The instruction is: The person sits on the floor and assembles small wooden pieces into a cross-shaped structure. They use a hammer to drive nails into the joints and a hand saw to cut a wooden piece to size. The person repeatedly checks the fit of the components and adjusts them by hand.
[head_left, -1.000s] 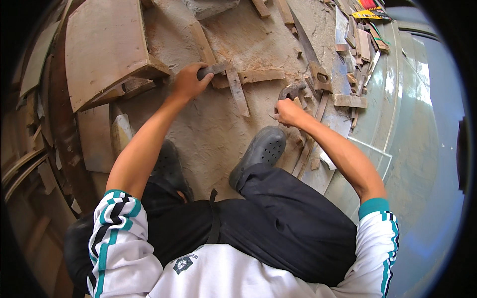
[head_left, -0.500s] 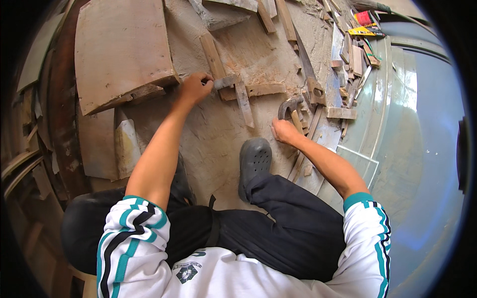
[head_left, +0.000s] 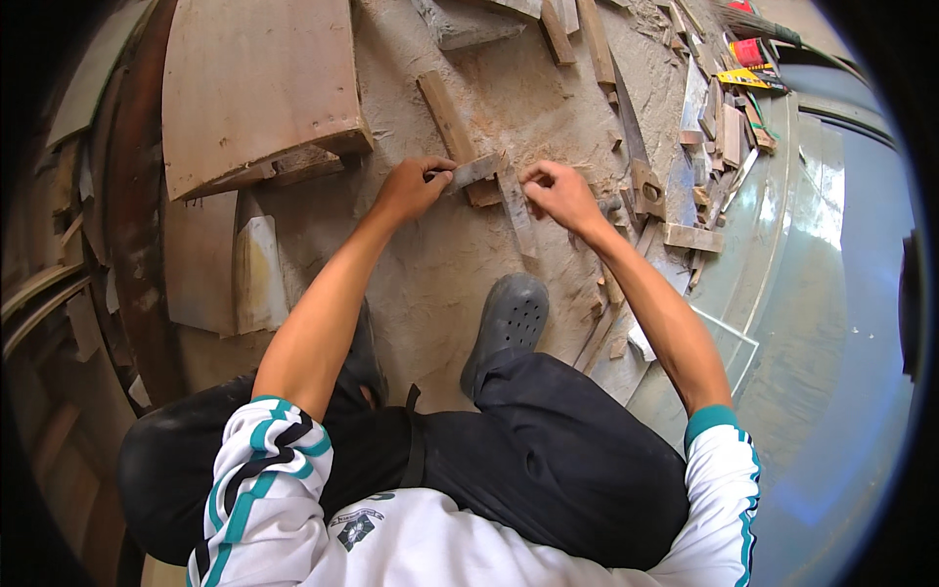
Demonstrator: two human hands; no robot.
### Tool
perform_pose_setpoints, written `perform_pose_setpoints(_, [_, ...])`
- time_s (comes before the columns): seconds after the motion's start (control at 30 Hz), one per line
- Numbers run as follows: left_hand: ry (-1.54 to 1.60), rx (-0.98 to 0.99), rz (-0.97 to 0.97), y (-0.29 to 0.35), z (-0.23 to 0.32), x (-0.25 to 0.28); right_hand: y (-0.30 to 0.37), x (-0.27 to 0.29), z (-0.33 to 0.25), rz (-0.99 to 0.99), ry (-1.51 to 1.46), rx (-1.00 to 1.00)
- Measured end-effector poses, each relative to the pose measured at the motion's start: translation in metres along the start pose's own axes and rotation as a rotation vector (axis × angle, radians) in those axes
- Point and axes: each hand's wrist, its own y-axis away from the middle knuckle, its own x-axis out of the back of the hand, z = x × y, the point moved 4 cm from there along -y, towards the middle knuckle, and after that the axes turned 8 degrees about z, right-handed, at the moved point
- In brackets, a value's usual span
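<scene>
Left hand touches one end of an L-shaped square between the hands; firm grip cannot be confirmed. Right hand, fingers curled, contents indiscernible, is just beside its other arm. Steady left-hand pressure appears advisable against shifting.

The dusty brown floor is strewn with wood: a strip of wood is laid near its middle, a long-bladed saw is set farther right, and small offcuts are heaped beyond. A grey clog is planted nearer.
</scene>
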Motion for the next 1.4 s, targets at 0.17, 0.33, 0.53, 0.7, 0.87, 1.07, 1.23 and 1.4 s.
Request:
perform_pose_setpoints(0.17, [-0.129, -0.137, 0.153, 0.003, 0.013, -0.001, -0.032, -0.024, -0.026, -0.187, -0.437, -0.12])
perform_pose_setpoints(0.33, [-0.015, -0.067, 0.538, 0.007, 0.025, -0.001, -0.053, -0.036, -0.02, -0.178, -0.407, 0.016])
perform_pose_setpoints(0.53, [-0.058, -0.041, 0.614, 0.016, 0.029, -0.013, -0.054, -0.039, -0.012, -0.029, -0.152, 0.188])
perform_pose_setpoints(0.7, [-0.055, 0.023, 0.55, 0.021, 0.028, -0.02, -0.046, -0.033, -0.009, 0.174, -0.054, 0.394])
perform_pose_setpoints(0.87, [-0.026, -0.024, 0.578, 0.016, 0.028, -0.023, -0.037, -0.04, -0.015, 0.233, 0.004, 0.49])
perform_pose_setpoints(1.07, [0.002, -0.021, 0.528, 0.013, 0.028, -0.024, -0.038, -0.049, -0.011, 0.252, 0.085, 0.481])
perform_pose_setpoints(1.23, [0.014, -0.051, 0.517, 0.013, 0.028, -0.02, -0.039, -0.052, -0.007, 0.268, 0.154, 0.518])
perform_pose_setpoints(1.4, [-0.003, -0.104, 0.485, 0.016, 0.031, -0.019, -0.038, -0.054, -0.005, 0.294, 0.231, 0.554])
